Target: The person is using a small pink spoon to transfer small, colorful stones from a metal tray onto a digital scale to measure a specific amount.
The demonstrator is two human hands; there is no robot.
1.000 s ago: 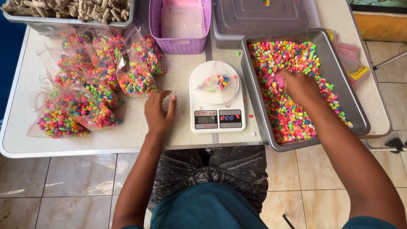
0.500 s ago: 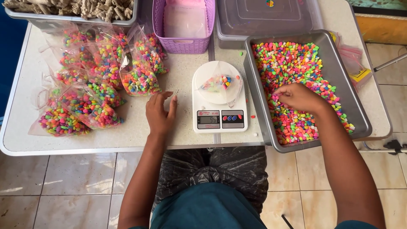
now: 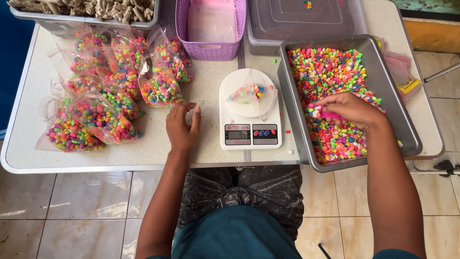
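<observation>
My right hand (image 3: 352, 109) is inside a grey metal tray (image 3: 408, 128) filled with small, brightly coloured pebbles (image 3: 330, 72). Its fingers are closed on a small pink scoop (image 3: 329, 115) lying low over the pebbles. My left hand (image 3: 182, 125) rests flat on the speckled tabletop (image 3: 158, 148), fingers apart and holding nothing, just left of a white digital kitchen scale (image 3: 250, 112). A clear plastic bag (image 3: 253, 92) with a few coloured pebbles lies on the scale's round plate.
Several filled bags of coloured pebbles (image 3: 110, 96) are piled on the table's left. At the back stand a purple basket (image 3: 211, 29), a grey lidded container (image 3: 306, 19) and a tray of brownish pieces (image 3: 81, 7). Loose pebbles lie near the scale.
My right hand has drawn slightly toward me within the tray, and the pink scoop now shows in its fingers. My left hand has stayed beside the scale.
</observation>
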